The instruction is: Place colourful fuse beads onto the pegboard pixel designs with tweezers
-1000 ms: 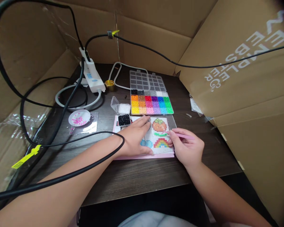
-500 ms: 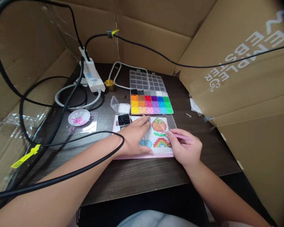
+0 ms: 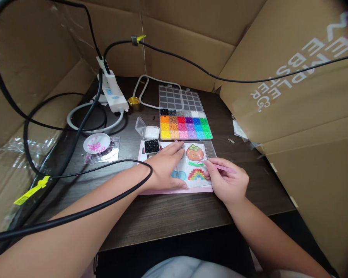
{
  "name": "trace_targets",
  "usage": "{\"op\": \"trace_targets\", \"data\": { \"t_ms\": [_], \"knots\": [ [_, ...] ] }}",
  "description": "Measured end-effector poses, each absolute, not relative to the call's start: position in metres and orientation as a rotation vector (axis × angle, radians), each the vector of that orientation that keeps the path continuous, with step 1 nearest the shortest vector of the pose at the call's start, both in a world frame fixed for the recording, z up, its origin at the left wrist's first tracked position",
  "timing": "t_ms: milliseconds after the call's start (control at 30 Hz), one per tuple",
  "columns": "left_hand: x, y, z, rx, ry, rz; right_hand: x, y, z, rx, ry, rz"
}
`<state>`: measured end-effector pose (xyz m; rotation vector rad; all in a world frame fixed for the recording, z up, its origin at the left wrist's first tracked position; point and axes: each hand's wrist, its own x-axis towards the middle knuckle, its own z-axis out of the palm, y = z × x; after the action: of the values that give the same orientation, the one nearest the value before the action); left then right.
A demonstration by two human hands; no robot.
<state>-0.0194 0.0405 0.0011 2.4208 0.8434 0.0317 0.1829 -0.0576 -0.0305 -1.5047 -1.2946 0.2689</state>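
My left hand (image 3: 167, 166) lies flat with fingers spread on a pattern booklet (image 3: 195, 152), holding nothing. Pink tweezers (image 3: 224, 168) are pinched in my right hand (image 3: 229, 181), and their tips reach a short row of green beads (image 3: 195, 163) on the right page. That row lies between a printed orange fruit figure and a printed rainbow. Part of a clear pegboard (image 3: 211, 150) shows at the booklet's right edge. A small box of black beads (image 3: 152, 146) stands at the booklet's upper left. Whether the tips grip a bead is too small to tell.
Behind the booklet sits an opened bead case (image 3: 186, 126) of many colours. A box of white beads (image 3: 151, 132), a dish of pink beads (image 3: 96, 143) and a power strip (image 3: 114, 92) stand leftward. A black cable (image 3: 127, 189) crosses above my left forearm. Cardboard walls (image 3: 301, 116) enclose the table.
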Motion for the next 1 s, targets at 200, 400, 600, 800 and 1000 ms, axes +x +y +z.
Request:
{"op": "trace_targets", "data": {
  "t_ms": [200, 400, 600, 800, 1000],
  "knots": [
    [-0.018, 0.040, 0.005, 2.422, 0.864, -0.002, 0.181, -0.053, -0.017, -1.507, -1.080, 0.380],
    [-0.019, 0.039, 0.006, 2.418, 0.833, 0.024, 0.179, -0.004, 0.023, -1.385, -1.093, 0.590],
    [-0.022, 0.037, -0.002, 2.412, 0.802, 0.155, 0.138, 0.072, 0.033, -1.328, -0.937, 1.012],
    [-0.021, 0.036, 0.002, 2.420, 0.774, 0.159, 0.106, 0.094, 0.022, -1.326, -0.939, 1.172],
    [-0.021, 0.035, 0.005, 2.413, 0.758, 0.210, 0.100, 0.090, 0.020, -1.417, -1.041, 1.138]
  ]
}}
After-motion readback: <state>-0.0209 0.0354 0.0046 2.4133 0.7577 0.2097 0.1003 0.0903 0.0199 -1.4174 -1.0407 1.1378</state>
